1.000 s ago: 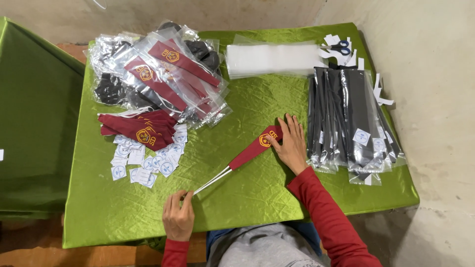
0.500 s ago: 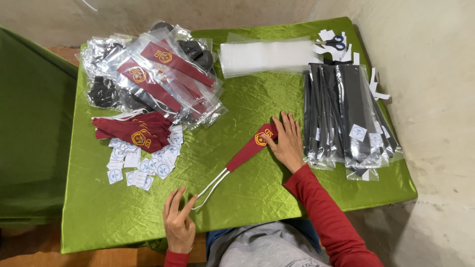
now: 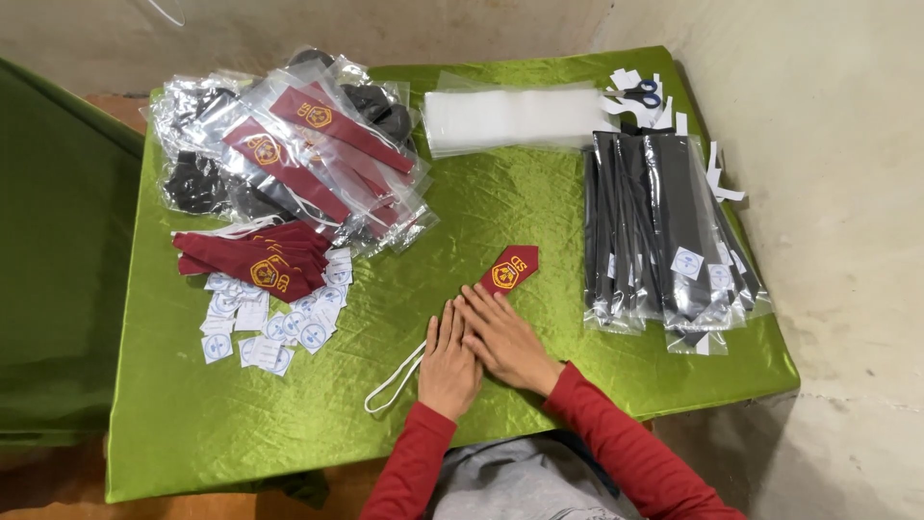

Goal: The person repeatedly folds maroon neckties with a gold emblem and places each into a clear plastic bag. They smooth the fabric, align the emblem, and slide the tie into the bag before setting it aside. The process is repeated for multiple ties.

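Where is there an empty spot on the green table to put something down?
The near left part of the green table is bare, below the small white labels. A bare strip also runs mid-table between the clear bag stack and the hands. The far left is crowded with packed ties, the right with black packets.

Landmark: the maroon pointed cloth tie with gold crest (image 3: 510, 271) on the green satin-covered table (image 3: 289, 424). Both hands lie on its near end. Left: small white paper labels (image 3: 274, 323). Right: clear-bagged black ties (image 3: 664, 231). Behind: stacked clear plastic sleeves (image 3: 515, 117).
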